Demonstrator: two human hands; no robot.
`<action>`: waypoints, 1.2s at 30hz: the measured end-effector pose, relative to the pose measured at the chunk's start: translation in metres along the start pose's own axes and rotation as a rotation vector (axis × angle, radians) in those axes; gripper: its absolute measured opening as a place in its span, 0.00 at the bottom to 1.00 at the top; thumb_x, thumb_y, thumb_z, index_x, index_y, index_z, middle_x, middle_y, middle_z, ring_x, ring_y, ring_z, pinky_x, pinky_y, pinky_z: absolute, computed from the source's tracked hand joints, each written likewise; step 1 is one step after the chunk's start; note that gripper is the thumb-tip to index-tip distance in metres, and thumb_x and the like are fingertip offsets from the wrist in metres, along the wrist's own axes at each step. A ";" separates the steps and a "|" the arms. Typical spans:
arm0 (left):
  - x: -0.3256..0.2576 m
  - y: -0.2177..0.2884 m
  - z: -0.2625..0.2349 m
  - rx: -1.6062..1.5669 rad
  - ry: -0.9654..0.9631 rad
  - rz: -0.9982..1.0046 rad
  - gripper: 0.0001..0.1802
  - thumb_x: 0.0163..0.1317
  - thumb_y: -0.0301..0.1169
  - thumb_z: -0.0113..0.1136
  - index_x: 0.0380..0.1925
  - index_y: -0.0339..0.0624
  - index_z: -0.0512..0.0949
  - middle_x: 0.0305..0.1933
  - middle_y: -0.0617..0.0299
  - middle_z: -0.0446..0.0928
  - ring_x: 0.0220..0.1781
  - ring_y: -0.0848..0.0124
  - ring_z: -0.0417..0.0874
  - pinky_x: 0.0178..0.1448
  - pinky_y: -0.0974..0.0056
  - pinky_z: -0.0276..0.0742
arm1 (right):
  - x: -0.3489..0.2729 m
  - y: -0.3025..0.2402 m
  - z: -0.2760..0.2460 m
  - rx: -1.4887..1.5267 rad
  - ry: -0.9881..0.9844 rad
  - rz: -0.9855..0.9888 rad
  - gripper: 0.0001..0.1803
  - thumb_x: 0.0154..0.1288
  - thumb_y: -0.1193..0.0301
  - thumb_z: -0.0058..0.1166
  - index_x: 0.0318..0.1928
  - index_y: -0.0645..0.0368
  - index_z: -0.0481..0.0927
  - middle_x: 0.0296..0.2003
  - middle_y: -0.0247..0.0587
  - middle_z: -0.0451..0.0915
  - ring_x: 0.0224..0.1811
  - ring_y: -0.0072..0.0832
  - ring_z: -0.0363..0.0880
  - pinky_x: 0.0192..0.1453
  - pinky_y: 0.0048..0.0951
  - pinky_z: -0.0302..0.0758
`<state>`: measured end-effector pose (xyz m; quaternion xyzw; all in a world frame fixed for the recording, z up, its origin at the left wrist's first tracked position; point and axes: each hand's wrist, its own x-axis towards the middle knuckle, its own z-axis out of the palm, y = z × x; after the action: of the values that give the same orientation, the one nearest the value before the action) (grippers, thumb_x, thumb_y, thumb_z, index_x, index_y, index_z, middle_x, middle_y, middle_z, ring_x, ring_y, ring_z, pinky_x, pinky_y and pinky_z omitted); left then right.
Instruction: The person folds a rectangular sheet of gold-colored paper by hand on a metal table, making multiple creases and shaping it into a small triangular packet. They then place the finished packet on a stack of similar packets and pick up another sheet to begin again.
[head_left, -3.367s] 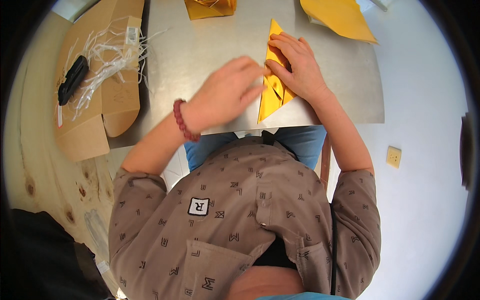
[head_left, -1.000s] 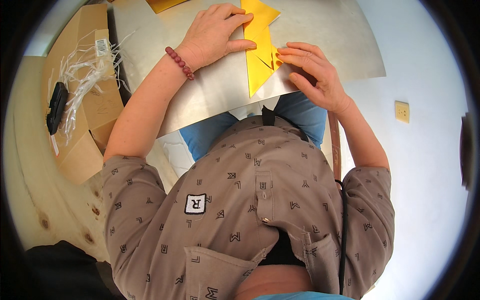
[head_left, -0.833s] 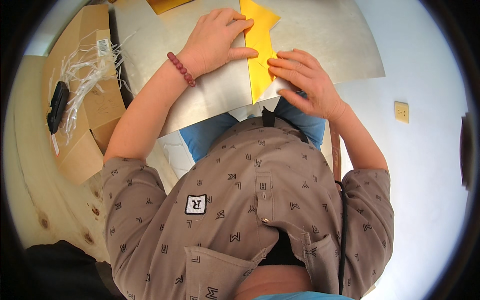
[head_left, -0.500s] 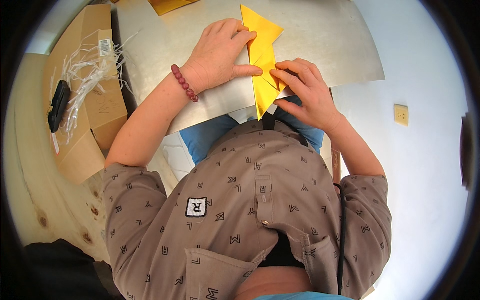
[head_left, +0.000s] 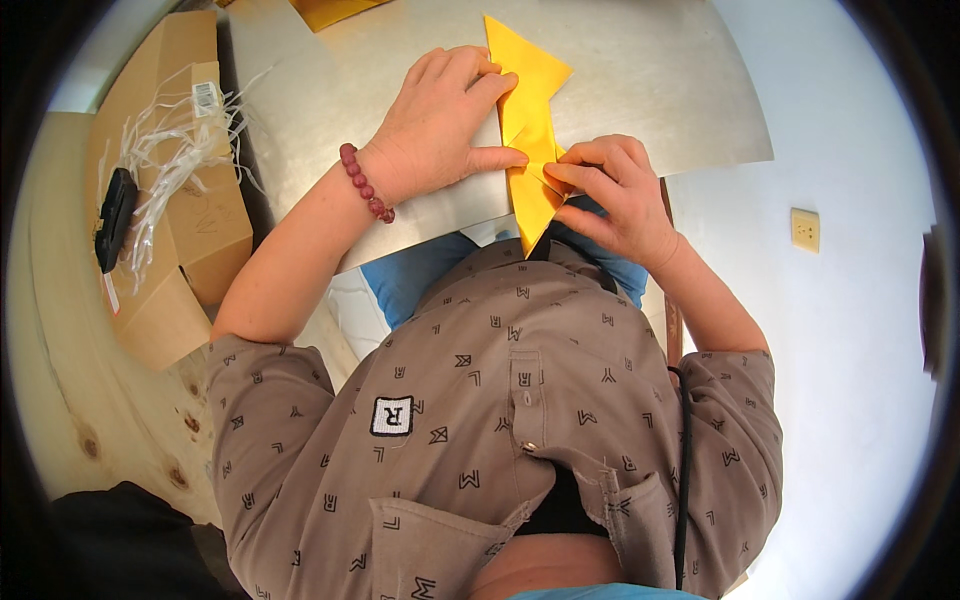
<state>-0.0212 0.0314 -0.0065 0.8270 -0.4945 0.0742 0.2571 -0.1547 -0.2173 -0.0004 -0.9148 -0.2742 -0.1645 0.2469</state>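
A folded piece of shiny golden-yellow paper (head_left: pixel 532 88) has pointed ends at top and bottom, and its lower tip hangs past the near edge of the metal table. On its left side, my left hand (head_left: pixel 440 125) grips the edge, thumb across the middle and curled fingers higher up. My right hand (head_left: pixel 615 195) pinches a fold at the paper's lower right between thumb and fingers. A red bead bracelet (head_left: pixel 362 185) circles my left wrist.
The metal table (head_left: pixel 660 90) lies under both hands. To its left stands an open cardboard box (head_left: pixel 205 225) with white plastic strips (head_left: pixel 170 165) and a black object (head_left: pixel 116 220). More gold paper (head_left: pixel 335 10) lies at the far edge. A wall socket (head_left: pixel 805 230) is at right.
The paper and both hands have shifted slightly toward me. At the lower right, the fold under my right hand has changed shape, and the lower tip hangs further over the edge.
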 end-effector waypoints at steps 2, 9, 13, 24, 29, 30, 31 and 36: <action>-0.001 0.001 0.000 -0.004 0.010 -0.001 0.39 0.56 0.51 0.79 0.61 0.40 0.79 0.62 0.52 0.73 0.66 0.49 0.72 0.76 0.50 0.66 | -0.003 -0.003 0.001 0.003 0.025 0.016 0.22 0.55 0.65 0.75 0.52 0.51 0.88 0.49 0.33 0.82 0.51 0.36 0.78 0.60 0.37 0.73; 0.000 0.001 0.001 -0.015 -0.003 0.007 0.39 0.56 0.52 0.79 0.61 0.40 0.78 0.62 0.52 0.73 0.68 0.51 0.72 0.78 0.48 0.64 | 0.003 -0.002 0.008 0.003 0.071 0.094 0.12 0.61 0.68 0.71 0.45 0.52 0.88 0.43 0.31 0.82 0.46 0.34 0.77 0.53 0.36 0.71; -0.002 0.002 0.001 0.003 -0.024 -0.002 0.41 0.56 0.51 0.79 0.63 0.39 0.77 0.64 0.51 0.72 0.70 0.51 0.71 0.81 0.46 0.60 | 0.008 -0.006 0.012 0.036 0.086 0.174 0.07 0.62 0.70 0.70 0.40 0.52 0.86 0.41 0.30 0.81 0.43 0.34 0.75 0.52 0.36 0.69; -0.004 0.002 -0.007 -0.045 -0.097 0.000 0.45 0.58 0.52 0.77 0.69 0.38 0.74 0.69 0.48 0.72 0.79 0.48 0.64 0.85 0.43 0.55 | 0.001 -0.005 0.007 0.025 0.063 0.107 0.14 0.54 0.73 0.72 0.44 0.47 0.91 0.40 0.27 0.81 0.44 0.31 0.75 0.52 0.35 0.69; -0.005 0.002 -0.010 -0.002 -0.133 -0.004 0.47 0.58 0.51 0.78 0.73 0.38 0.72 0.72 0.49 0.69 0.80 0.48 0.65 0.84 0.44 0.57 | 0.002 -0.004 0.005 0.073 0.044 0.117 0.14 0.55 0.73 0.72 0.44 0.46 0.91 0.40 0.27 0.81 0.43 0.31 0.75 0.52 0.34 0.69; -0.006 0.003 -0.010 0.007 -0.143 -0.010 0.47 0.58 0.51 0.78 0.73 0.38 0.72 0.73 0.49 0.69 0.81 0.48 0.64 0.85 0.43 0.56 | 0.004 -0.004 0.005 0.082 0.048 0.123 0.12 0.57 0.73 0.72 0.43 0.47 0.90 0.39 0.27 0.81 0.42 0.31 0.75 0.51 0.34 0.68; -0.006 0.004 -0.010 -0.002 -0.149 -0.017 0.47 0.58 0.50 0.78 0.73 0.39 0.72 0.73 0.49 0.69 0.81 0.48 0.64 0.85 0.43 0.56 | 0.006 -0.004 0.005 0.093 0.054 0.131 0.10 0.58 0.72 0.71 0.42 0.48 0.90 0.37 0.28 0.80 0.41 0.31 0.74 0.50 0.34 0.68; -0.006 0.006 -0.011 0.047 -0.181 -0.016 0.45 0.59 0.41 0.77 0.75 0.41 0.70 0.73 0.49 0.69 0.83 0.49 0.63 0.86 0.41 0.54 | 0.017 -0.008 0.003 0.147 0.010 0.266 0.04 0.64 0.71 0.68 0.34 0.53 0.84 0.31 0.31 0.77 0.36 0.34 0.73 0.45 0.36 0.67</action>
<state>-0.0283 0.0397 0.0031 0.8400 -0.5073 0.0088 0.1923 -0.1451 -0.2027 0.0072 -0.9217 -0.1608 -0.1142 0.3340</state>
